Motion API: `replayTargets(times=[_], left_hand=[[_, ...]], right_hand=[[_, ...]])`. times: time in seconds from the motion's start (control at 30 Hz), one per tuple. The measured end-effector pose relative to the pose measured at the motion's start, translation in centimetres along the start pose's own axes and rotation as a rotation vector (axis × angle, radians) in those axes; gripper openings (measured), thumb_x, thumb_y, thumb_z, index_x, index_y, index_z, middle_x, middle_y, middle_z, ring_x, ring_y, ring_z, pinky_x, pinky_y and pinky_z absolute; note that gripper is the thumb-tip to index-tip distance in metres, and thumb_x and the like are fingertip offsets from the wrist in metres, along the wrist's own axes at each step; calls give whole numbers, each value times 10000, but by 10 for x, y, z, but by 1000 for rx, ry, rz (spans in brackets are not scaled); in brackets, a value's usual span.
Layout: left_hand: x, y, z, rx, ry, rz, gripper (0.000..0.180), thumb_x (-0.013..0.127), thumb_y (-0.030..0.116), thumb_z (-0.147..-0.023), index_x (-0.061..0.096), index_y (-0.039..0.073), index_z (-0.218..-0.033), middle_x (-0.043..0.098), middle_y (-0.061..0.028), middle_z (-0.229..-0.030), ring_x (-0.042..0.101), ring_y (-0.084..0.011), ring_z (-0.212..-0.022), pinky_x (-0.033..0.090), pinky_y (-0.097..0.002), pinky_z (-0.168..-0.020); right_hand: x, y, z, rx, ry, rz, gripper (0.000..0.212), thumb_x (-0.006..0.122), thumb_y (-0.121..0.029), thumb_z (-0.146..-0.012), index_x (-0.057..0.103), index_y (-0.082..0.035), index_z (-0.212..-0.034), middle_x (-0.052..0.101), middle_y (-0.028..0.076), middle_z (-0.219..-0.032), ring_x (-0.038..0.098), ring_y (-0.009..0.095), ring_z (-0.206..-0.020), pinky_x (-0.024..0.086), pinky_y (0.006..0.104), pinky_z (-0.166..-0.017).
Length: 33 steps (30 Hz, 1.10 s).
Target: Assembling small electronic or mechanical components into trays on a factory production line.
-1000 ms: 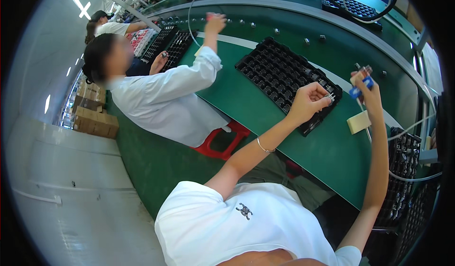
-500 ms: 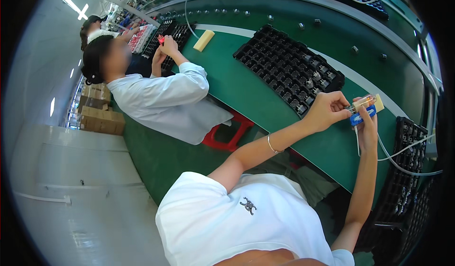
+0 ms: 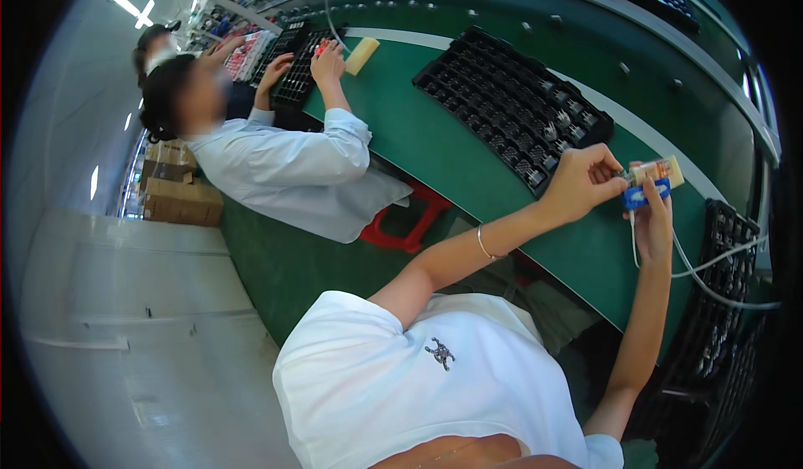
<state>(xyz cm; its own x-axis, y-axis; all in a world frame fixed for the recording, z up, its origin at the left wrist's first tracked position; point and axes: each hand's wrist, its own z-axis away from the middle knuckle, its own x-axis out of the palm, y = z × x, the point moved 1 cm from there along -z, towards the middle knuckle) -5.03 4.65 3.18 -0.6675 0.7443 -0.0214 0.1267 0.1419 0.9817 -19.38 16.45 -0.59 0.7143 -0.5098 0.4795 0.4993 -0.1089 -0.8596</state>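
Observation:
My right hand (image 3: 653, 222) holds a small blue tool (image 3: 645, 195) with a cream-coloured block (image 3: 657, 170) at its top; a white cable (image 3: 716, 289) hangs from it. My left hand (image 3: 584, 183), with a bracelet on its wrist, pinches at the left end of that cream block, fingertips touching it. Both hands hover over the green conveyor table (image 3: 435, 147), just right of a black tray (image 3: 510, 101) filled with several small components.
A co-worker in a white coat (image 3: 284, 168) sits to the left, hands on other black trays (image 3: 293, 59). A cream block (image 3: 362, 55) lies on the belt beside them. There are a red stool (image 3: 410, 218), cardboard boxes (image 3: 180, 193) and black crates (image 3: 728, 252).
My left hand left the black tray and came over to meet my right hand at the blue tool. The co-worker drew an outstretched arm back to the far trays.

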Motion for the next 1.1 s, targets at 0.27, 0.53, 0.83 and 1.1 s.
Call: replayTargets(times=[0.27,0.53,0.83,1.1], left_hand=[[-17,2,-4,-99,-24,-10,162,754,59,-825,652,-24,-919,655,-23,-746,598,-31,-656,476,-168,-583],[-10,3,-2,-84,-64,-22,153,737,54,-828,651,-37,-915,670,-38,-750,607,-36,-621,506,-177,-567],[-17,-2,0,-154,-125,63,161,715,81,-881,632,-36,-954,673,-77,-780,624,-95,-630,514,-217,-553],[-15,-7,8,-77,-99,28,253,759,130,-843,611,5,-1006,638,-21,-770,588,-76,-642,472,-203,-571]], right_hand=[[20,3,-9,70,2,-3,445,673,-279,-925,523,-28,-1259,654,68,-1119,645,97,-821,524,228,-560],[21,-2,4,45,-19,-21,423,677,-298,-920,556,-6,-1201,666,65,-1012,647,68,-737,539,210,-521],[17,2,2,134,-104,-46,442,675,-299,-920,527,-16,-1226,666,68,-1032,673,84,-779,558,213,-529],[12,-8,5,104,-209,-45,447,657,-307,-935,522,-23,-1253,666,74,-1060,672,103,-832,547,228,-553]])
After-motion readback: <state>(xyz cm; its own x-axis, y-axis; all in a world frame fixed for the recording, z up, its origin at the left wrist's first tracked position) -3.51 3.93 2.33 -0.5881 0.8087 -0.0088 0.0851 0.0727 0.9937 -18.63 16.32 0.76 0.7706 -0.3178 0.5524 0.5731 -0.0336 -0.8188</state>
